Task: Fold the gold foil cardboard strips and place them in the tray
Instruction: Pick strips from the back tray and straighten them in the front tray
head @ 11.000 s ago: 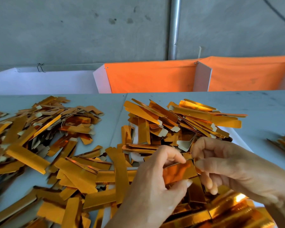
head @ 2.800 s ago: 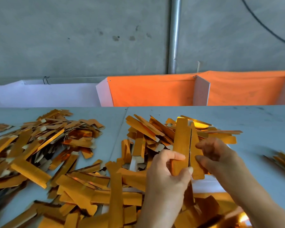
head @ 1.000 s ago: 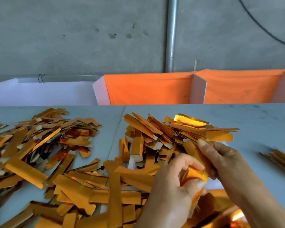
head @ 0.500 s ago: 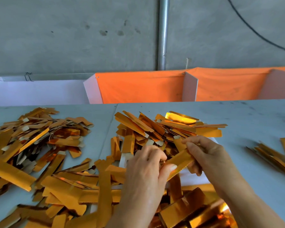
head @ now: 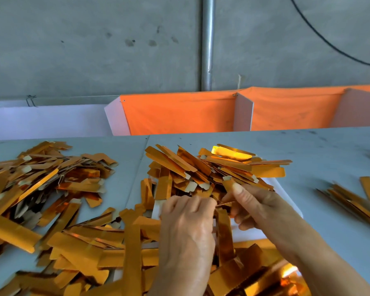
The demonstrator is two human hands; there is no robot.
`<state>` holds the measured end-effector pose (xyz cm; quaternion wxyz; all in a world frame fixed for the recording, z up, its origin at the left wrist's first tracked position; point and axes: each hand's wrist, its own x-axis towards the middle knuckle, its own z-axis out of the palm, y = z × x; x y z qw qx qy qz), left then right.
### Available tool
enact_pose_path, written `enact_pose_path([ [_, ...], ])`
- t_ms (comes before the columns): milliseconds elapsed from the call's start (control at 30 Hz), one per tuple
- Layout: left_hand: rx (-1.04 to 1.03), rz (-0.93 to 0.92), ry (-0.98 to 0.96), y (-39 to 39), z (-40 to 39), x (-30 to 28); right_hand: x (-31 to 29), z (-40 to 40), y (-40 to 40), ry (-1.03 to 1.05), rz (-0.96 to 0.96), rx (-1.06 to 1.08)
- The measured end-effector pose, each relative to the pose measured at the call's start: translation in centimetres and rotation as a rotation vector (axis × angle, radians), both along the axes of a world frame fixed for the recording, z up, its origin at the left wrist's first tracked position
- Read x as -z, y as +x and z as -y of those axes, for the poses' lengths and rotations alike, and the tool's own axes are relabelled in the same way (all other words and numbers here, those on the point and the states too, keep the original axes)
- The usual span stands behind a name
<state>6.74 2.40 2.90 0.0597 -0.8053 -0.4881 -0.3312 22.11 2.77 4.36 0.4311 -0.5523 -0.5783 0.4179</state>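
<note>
A grey concrete wall [head: 94, 50] fills the top of the view, with a vertical metal pipe [head: 207, 43] running down it and a black cable [head: 320, 35] curving across its right part. Below it stands a row of orange cloth bins [head: 179, 114] split by white dividers [head: 244, 113], and a white bin [head: 47, 121] at the left. The pale grey table [head: 318, 150] spreads across the lower half.

On the table's left side lies a broad, loose heap of gold foil strips [head: 45, 184], running down into the near foreground. In the middle, a second pile of folded strips [head: 212, 165] sits heaped on a white tray [head: 286, 206], whose right edge shows bare beside the right wrist. A smaller bundle of strips [head: 355, 201] lies well apart at the right edge of the table.

Both hands meet at the near side of the tray pile. The left hand [head: 186, 223] is seen from the back, fingers curled under toward its knuckles; whether they grip anything cannot be told. The right hand [head: 254, 206] pinches one gold strip [head: 229, 184] between thumb and fingers, its upper end touching the tray pile, with a thin edge of foil showing between the two hands.
</note>
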Motion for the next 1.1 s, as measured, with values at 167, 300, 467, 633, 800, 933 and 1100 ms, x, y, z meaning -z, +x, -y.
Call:
enact_pose_path([
  [167, -0.029, 0.118, -0.11, -1.0, 0.1, -1.0, -0.8, 0.2, 1.6, -0.032, 0.049, -0.093],
  [300, 0.046, 0.284, -0.193, -1.0, 0.1, -0.2, -1.3, 0.3, 2.3, -0.067, -0.17, -0.196],
  [467, 0.136, 0.247, -0.343, -0.9, -0.1, -0.1, -1.2, 0.2, 2.4, -0.135, -0.323, -0.182],
  [633, 0.107, 0.2, -0.339, -0.6, -0.1, 0.2, -1.0, 0.1, 2.2, -0.158, -0.324, -0.169],
  [800, 0.101, 0.298, -0.349, -0.8, -0.2, 0.2, -0.8, 0.1, 2.0, -0.128, -0.301, -0.195],
  [933, 0.135, 0.296, -0.378, -0.6, 0.1, 0.1, -0.6, -0.1, 2.2, -0.194, -0.385, -0.195],
  [1100, 0.177, 0.242, -0.364, -0.4, 0.1, 0.0, -0.7, -0.3, 2.9, -0.321, -0.507, -0.211],
])
